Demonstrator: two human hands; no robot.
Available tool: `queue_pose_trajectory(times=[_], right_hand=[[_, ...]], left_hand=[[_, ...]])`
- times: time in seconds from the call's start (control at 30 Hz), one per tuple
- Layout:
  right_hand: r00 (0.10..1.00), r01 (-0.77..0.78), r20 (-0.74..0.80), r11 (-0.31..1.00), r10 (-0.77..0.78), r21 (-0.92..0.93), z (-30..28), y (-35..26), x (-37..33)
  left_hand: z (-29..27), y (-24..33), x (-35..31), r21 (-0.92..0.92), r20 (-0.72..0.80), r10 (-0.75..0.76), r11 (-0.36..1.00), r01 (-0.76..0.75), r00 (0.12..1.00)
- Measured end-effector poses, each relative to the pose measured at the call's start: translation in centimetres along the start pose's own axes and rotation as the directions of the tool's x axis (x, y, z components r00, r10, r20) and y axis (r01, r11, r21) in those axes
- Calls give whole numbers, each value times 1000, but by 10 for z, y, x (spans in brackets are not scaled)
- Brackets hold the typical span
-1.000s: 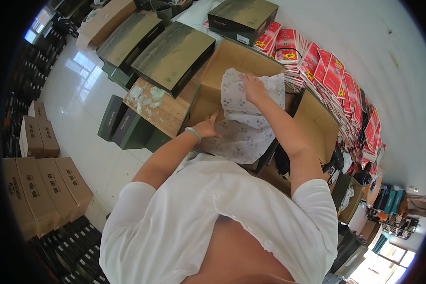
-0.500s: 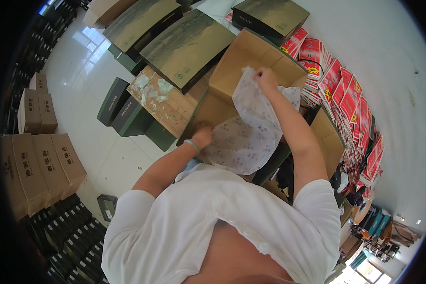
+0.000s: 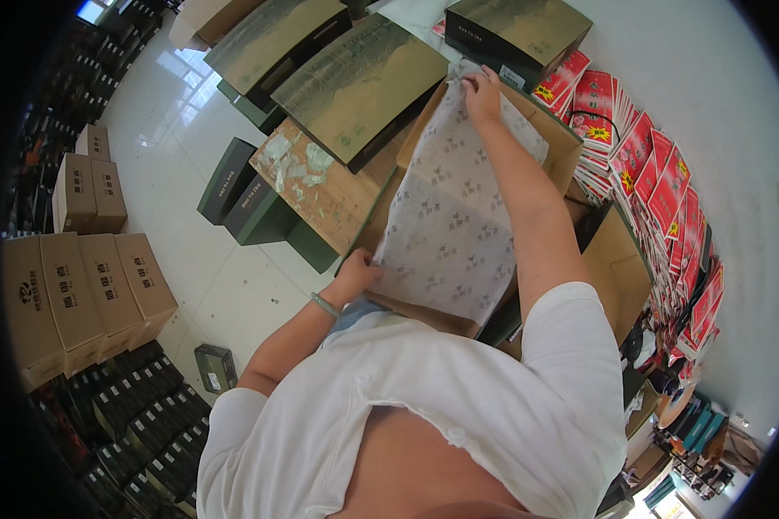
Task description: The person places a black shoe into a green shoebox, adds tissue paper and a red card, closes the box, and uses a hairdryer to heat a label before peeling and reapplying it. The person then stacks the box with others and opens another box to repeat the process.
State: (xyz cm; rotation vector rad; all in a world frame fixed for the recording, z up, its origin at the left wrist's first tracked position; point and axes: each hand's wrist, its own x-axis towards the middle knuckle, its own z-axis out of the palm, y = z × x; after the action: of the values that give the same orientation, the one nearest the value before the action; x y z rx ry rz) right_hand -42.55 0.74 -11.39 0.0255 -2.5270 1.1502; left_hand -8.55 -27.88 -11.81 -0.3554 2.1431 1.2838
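A sheet of white tissue paper (image 3: 446, 216) with a small grey print is spread over an open cardboard box (image 3: 556, 131), brown inside and dark green outside. At the sheet's far corner my right hand (image 3: 483, 93) is closed in a pinch on the paper, by the box's far rim. My left hand (image 3: 357, 275), with a bracelet at the wrist, is closed on the sheet's near left edge, beside the box's left wall. Most of the box's inside is hidden under the paper.
Olive-green lidded boxes (image 3: 363, 86) stand beyond and left of the open box, near a wooden tabletop (image 3: 320, 199) with torn paper scraps. Stacked red printed packets (image 3: 640, 164) lie at right. Another open box (image 3: 619, 277) is close on the right. Brown cartons (image 3: 95, 294) stand at far left.
The tissue paper has gone from crumpled to spread flat across the box. My right hand has moved farther away to the far rim, and my left hand slightly toward me along the near left edge.
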Motion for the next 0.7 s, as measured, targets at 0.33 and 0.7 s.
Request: queue_pose_trajectory(times=[0.33,0.7], right_hand=[[869,303,495,797,-7,-522,-76,-89,-231],[716,311,679,798,161,-517,-51,-75,-321]], left_hand=[[-13,1,9,-378,372,-132,882,280,919],[-13,-10,36,263,167,-19,965,-26,986]])
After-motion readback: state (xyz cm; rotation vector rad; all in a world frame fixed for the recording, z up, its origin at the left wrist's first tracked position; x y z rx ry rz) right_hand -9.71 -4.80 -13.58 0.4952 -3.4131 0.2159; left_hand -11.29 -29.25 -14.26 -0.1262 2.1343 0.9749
